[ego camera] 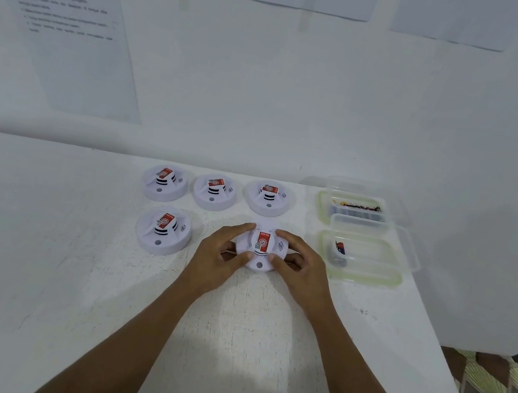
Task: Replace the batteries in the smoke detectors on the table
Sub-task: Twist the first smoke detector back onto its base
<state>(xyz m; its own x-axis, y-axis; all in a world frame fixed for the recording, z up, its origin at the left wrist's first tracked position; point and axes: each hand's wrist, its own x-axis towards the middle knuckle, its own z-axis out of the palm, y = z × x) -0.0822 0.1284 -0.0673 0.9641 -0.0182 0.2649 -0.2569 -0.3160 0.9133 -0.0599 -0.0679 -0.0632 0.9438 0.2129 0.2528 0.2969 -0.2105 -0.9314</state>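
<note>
Two-handed grip on one smoke detector (260, 248), front row of the table (65, 266).

Held at the rim from either side: left hand (222, 259) with fingers (239, 229) curled onto the left edge, right hand (301, 269) with fingers (288, 236) curled onto the right, thumbs on the near rim. Probably braced so for a twist, to free the body from its base before a battery swap. Label up, on or barely off the table; hard to tell. Close beside the nearer clear container (358, 272), handy with one battery (340, 248) inside; second container (324, 208) of batteries beyond. Another detector (163, 231) to the left, three more (215, 190) in a row behind, all apart.
</note>
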